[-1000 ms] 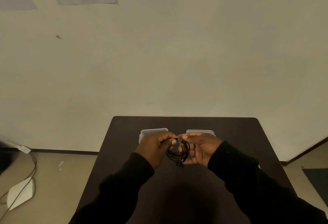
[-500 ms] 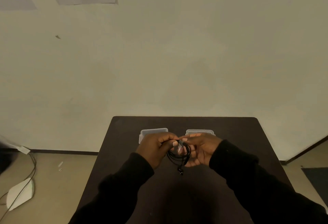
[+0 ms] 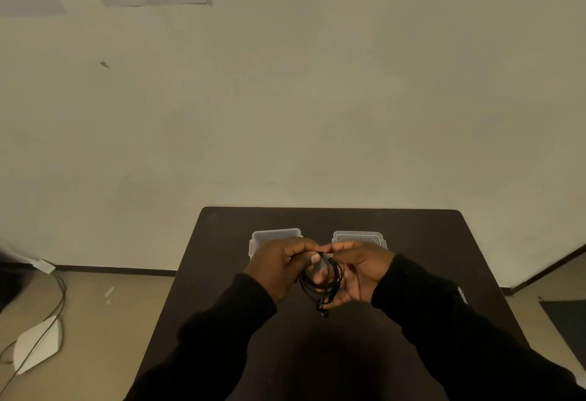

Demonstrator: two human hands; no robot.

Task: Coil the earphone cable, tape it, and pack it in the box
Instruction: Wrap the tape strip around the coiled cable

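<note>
Dark bench (image 3: 222, 273) with two clear plastic boxes (image 3: 275, 236) at the back. Both hands are up over the middle: left hand (image 3: 279, 267) pinching the top of the coiled black earphone cable (image 3: 323, 283), right hand (image 3: 361, 270) cupped round it, maybe with tape there, too dim to tell.

Dim yellowish light, soft focus, edges warped

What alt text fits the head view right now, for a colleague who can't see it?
Both hands, left hand and right hand, hold a coiled black earphone cable above a dark table, pinching its top. Behind the hands sit a clear plastic box and a clear lid.
</note>
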